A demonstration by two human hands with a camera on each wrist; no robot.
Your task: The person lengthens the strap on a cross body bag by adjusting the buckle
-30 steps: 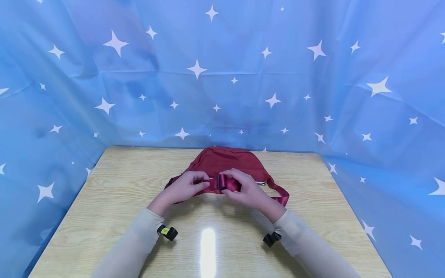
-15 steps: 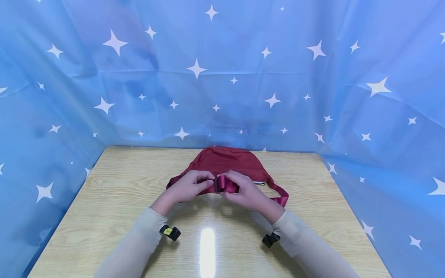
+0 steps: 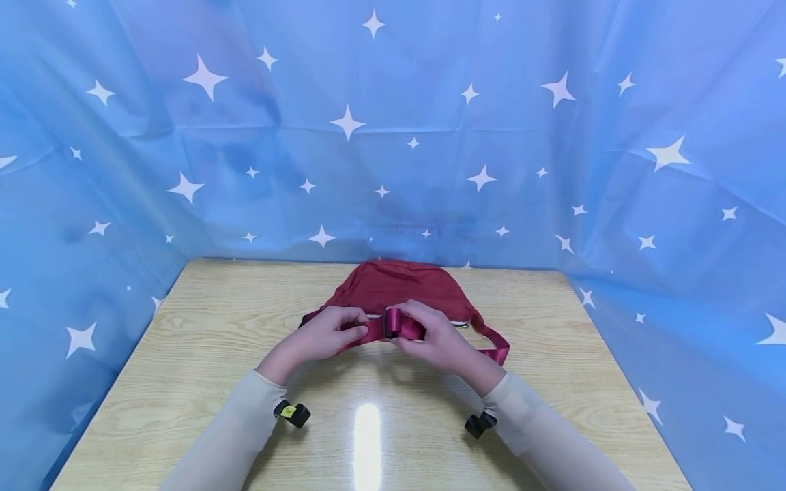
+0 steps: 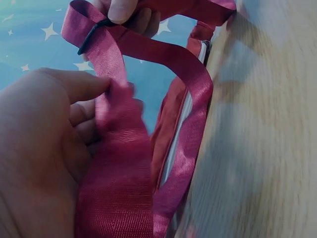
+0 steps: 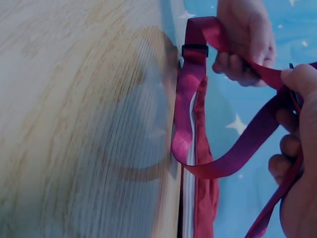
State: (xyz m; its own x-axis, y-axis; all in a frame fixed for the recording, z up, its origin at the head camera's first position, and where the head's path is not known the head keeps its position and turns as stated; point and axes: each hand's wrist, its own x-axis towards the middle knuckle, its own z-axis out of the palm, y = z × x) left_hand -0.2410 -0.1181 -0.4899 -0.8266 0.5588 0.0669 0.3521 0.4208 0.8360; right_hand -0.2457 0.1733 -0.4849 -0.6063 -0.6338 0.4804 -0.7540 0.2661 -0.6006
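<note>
A dark red waist bag (image 3: pixel 402 283) lies at the table's far edge, with its zip along the near side. Its crimson strap (image 4: pixel 116 193) is raised in front of the bag. My left hand (image 3: pixel 325 335) pinches the strap between thumb and fingers, left of a black slider buckle (image 3: pixel 386 323). On the buckle's other side, my right hand (image 3: pixel 432 334) grips the strap where it loops through the slider, thumb close to it. In the right wrist view, a second black slider (image 5: pixel 194 50) sits farther along the strap, near a fold.
The wooden table (image 3: pixel 215 307) ends right behind the bag, against a blue star-printed curtain (image 3: pixel 393 170). More strap (image 3: pixel 494 344) loops out to the bag's right. Each cuff carries a small black wrist camera (image 3: pixel 292 413).
My left hand moved right to the buckle, then slid back left along the strap, widening the gap to it. The right hand stays nearly in place; the bag has not moved.
</note>
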